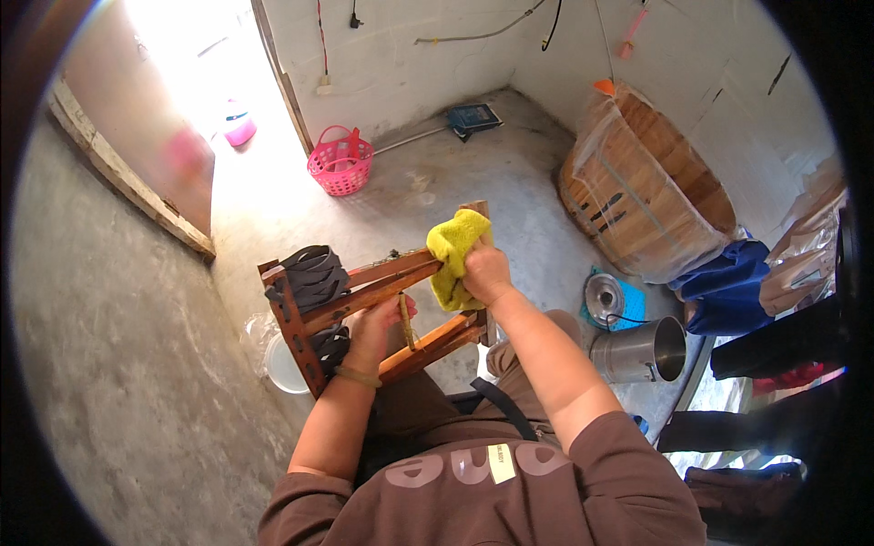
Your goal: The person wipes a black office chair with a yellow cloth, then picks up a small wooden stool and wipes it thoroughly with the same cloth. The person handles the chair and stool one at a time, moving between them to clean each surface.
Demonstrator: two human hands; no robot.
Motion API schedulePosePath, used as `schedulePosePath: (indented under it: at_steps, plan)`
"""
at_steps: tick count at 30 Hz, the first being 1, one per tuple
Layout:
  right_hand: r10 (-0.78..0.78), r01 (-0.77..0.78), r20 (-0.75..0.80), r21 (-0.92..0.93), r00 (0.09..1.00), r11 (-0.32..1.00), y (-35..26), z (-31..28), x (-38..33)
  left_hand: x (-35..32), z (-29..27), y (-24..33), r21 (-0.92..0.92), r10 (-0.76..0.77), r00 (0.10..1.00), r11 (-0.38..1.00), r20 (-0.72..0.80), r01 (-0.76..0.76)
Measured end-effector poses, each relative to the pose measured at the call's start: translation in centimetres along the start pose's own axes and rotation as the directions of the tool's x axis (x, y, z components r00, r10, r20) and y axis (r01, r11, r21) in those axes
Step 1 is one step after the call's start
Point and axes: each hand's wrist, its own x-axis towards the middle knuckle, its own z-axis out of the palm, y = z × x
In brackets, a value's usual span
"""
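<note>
A folding wooden stool (371, 293) with black woven straps (316, 276) is held up on its side in front of my body. My left hand (369, 329) is closed around a part of its frame near the middle; some of the fingers are hidden behind the wood. A yellow cloth (448, 244) is bunched in my right hand (487, 273), which presses it against the far right end of the stool's frame. The cloth covers part of the wood there.
A white bucket (287, 366) stands just left of the stool. Farther off are a pink basket (340, 175) and a pink bucket (238, 129) by the bright doorway. To the right stand a plastic-wrapped wooden tub (628, 196), a steel pot (628, 355) and hanging dark clothes (774, 337).
</note>
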Motion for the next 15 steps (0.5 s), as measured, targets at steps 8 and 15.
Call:
schedulePosePath:
  at_steps: [8, 15]
  plan:
    - [-0.015, 0.01, 0.059, 0.086, 0.998, 0.996, -7.2, -1.9, 1.5, 0.5, -0.2, -1.3, -0.003, 0.042, 0.999, 0.999, -0.018, -0.042]
    - [-0.114, 0.14, -0.137, 0.2, 0.984, 0.97, -8.5, -2.1, 1.0, 0.3, 0.1, -1.3, -0.019, 0.094, 0.994, 0.995, -0.061, -0.096]
